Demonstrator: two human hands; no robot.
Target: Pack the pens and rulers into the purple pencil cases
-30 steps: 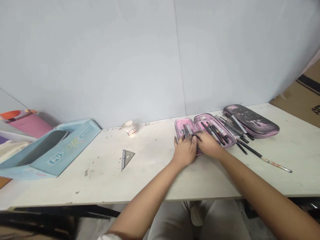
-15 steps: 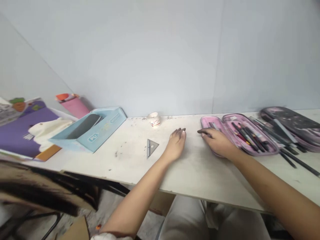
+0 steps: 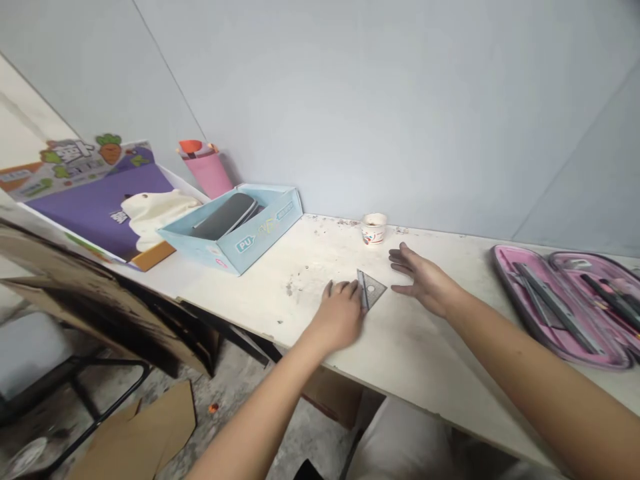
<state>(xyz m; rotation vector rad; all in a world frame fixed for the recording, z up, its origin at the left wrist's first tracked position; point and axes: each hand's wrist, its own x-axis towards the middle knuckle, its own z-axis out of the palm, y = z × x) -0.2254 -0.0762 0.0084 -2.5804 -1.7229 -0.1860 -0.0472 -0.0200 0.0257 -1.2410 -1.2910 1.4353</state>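
A small clear set square (image 3: 373,291) with a round hole lies flat on the white table. Against its left edge rests my left hand (image 3: 342,316), palm down, fingers slightly spread; whether the thumb, which is hidden, touches the set square I cannot tell. My right hand (image 3: 424,279) hovers just right of the set square, open, fingers apart and nothing in them. Behind both hands, near the wall, stands a small white paper cup (image 3: 374,230) with red marks.
To the right lies an opened pink pencil case (image 3: 507,267) with pens and rulers. On the left are a light blue box (image 3: 235,250) holding a dark case, a purple-lined display box (image 3: 95,207) with white cloth, and a pink holder (image 3: 213,175). Cardboard sheets (image 3: 145,433) lie below.
The view has turned left. My left hand has moved left to the set square's edge. My right hand has left the pencil case's side and come over beside the set square, fingers spreading.
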